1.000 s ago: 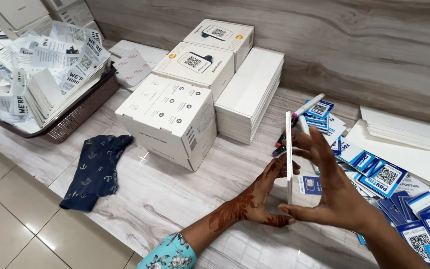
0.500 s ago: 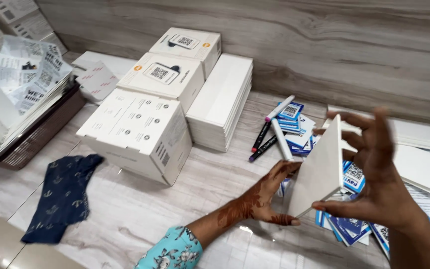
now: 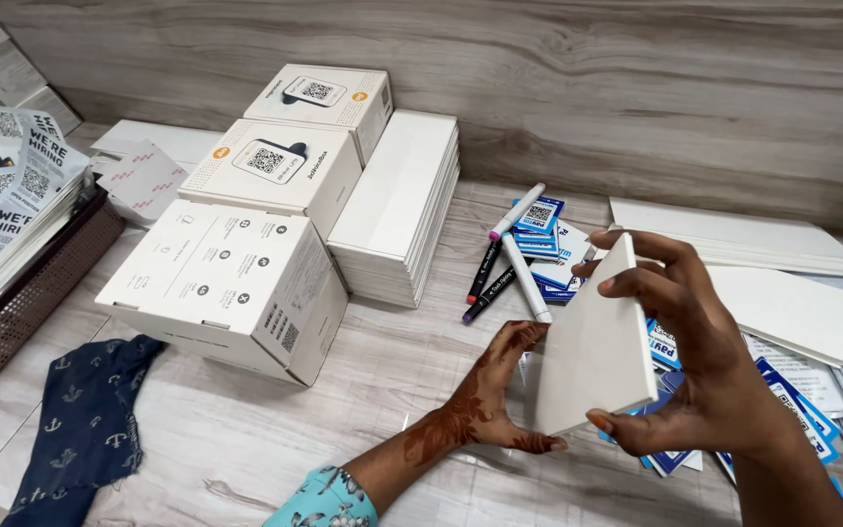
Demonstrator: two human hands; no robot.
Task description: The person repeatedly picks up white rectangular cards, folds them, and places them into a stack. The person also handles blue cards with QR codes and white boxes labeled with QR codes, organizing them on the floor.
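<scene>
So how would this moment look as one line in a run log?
right hand: holds white board tilted | left hand: touches board's lower left edge | beside: markers, blue cards, white boxes

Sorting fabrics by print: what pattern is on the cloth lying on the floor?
The cloth is dark navy with small pale anchor-like motifs, seen from the head view.
</scene>
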